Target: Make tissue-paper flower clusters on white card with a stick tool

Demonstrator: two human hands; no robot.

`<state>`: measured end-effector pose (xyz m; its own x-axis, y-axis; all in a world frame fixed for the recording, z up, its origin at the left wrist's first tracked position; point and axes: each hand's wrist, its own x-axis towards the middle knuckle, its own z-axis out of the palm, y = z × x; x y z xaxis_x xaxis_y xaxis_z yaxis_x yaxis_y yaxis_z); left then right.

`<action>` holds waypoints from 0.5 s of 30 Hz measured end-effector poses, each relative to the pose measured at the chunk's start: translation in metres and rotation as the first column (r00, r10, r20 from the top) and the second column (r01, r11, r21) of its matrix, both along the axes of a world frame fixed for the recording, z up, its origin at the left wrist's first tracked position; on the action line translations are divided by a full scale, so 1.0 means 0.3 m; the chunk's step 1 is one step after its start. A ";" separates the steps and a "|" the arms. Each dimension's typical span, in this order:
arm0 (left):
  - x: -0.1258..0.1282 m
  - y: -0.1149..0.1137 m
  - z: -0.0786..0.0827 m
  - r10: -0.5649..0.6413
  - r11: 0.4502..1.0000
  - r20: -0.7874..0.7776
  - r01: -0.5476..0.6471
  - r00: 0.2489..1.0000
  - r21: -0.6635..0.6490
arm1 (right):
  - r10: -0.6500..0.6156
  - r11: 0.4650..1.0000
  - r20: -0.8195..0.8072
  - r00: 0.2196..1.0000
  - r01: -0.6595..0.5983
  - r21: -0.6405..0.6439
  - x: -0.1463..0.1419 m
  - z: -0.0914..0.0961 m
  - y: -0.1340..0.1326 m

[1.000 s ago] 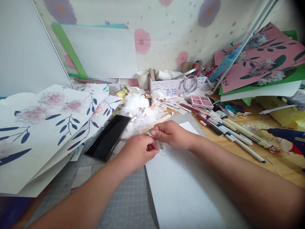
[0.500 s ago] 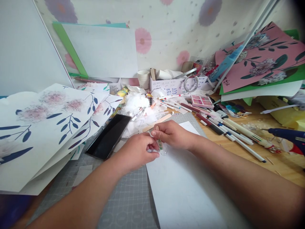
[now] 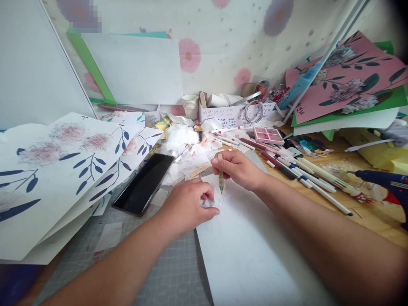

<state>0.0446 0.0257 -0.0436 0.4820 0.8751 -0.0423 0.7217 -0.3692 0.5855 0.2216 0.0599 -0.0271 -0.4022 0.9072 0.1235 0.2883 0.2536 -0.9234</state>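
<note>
My right hand point(image 3: 237, 169) pinches the top of a small narrow strip with green print point(image 3: 220, 182), which hangs down from the fingers. Just below and to its left, my left hand point(image 3: 188, 208) is closed on a crumpled piece of clear film point(image 3: 214, 200) that reaches the strip's lower end. Both hands hover over a white sheet point(image 3: 251, 250) lying on a grey cutting mat point(image 3: 172, 272).
A black phone point(image 3: 144, 182) lies left of the hands beside flower-printed sheets point(image 3: 60, 170). Pens and markers point(image 3: 302, 174) are scattered at the right, with a blue glue gun point(image 3: 385, 180) at the far right. White scraps, a paper cup point(image 3: 190, 106) and a labelled box point(image 3: 232, 114) crowd the back.
My right hand has lifted away to the upper right with the strip, drawing it out from the clear film. My left hand stays low on the film.
</note>
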 end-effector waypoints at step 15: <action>0.003 0.009 -0.007 0.011 1.000 0.007 -0.010 1.000 -0.022 | 0.139 0.989 0.109 0.984 -0.144 0.040 -0.016 -0.026 -0.004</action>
